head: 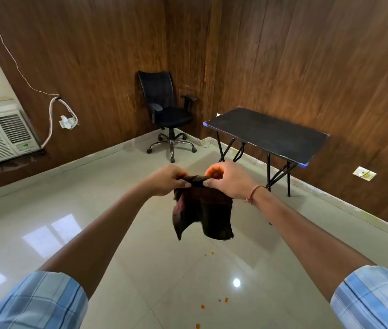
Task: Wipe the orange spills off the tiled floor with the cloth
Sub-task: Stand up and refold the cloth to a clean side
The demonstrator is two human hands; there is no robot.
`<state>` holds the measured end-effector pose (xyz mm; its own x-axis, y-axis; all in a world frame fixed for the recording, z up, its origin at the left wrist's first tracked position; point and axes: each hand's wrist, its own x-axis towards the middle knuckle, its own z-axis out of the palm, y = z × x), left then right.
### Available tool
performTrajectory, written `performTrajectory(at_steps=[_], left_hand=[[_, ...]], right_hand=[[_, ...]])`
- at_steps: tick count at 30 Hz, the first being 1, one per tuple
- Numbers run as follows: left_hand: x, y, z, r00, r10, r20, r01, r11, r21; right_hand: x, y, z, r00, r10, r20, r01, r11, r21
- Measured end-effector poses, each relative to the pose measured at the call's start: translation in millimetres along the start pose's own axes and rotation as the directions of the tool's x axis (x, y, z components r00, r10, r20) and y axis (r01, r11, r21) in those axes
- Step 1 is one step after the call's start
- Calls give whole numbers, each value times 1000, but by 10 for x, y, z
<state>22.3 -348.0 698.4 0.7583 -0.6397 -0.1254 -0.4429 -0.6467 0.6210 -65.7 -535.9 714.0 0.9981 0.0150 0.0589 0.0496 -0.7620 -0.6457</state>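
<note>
Left hand (pixel 166 180) and right hand (pixel 226 179) each pinch the top edge of the dark cloth (pixel 204 211), which hangs in the air. Orange spills (pixel 203 306) dot the floor (pixel 140 257) below the cloth. Far left of the cloth, the air conditioner's (pixel 0 136) green display is too small to read.

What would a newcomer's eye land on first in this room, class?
A dark cloth hangs mid-frame, its top edge gripped by the left hand and right hand. Below it, small orange spills dot the glossy tiled floor. Behind, a black office chair stands in the corner beside a black folding table.
</note>
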Motion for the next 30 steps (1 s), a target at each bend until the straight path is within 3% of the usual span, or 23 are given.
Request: performTrajectory(at_steps=[4, 8, 10, 14, 18, 23, 27, 30], left_hand=[[-9, -43, 59, 971, -61, -232, -12, 953, -304], [33, 150, 23, 955, 59, -290, -119, 973, -196], [40, 243, -24, 963, 121, -242, -162, 973, -161], [84, 334, -88, 988, 151, -38, -155, 963, -219], [109, 410, -168, 978, 195, 78, -165, 941, -296], [81, 425, -294, 979, 159, 127, -123, 961, -248], [60, 322, -189, 983, 76, 169, -43, 980, -192], [62, 218, -26, 977, 49, 207, -2, 975, -222]], right_hand=[[-59, 71, -4, 999, 34, -1, -34, 999, 21], [-78, 153, -4, 995, 101, 22, -101, 995, 9], [-80, 190, -43, 992, 119, 50, -122, 990, 69], [-101, 173, -153, 976, 96, 194, -164, 913, 373], [-100, 186, -126, 956, 73, 285, -160, 943, 292], [-143, 195, -178, 988, 45, 147, -72, 980, 186], [-157, 250, -165, 999, 25, -43, -11, 955, 295], [-148, 337, -153, 998, 70, 0, -67, 952, 298]])
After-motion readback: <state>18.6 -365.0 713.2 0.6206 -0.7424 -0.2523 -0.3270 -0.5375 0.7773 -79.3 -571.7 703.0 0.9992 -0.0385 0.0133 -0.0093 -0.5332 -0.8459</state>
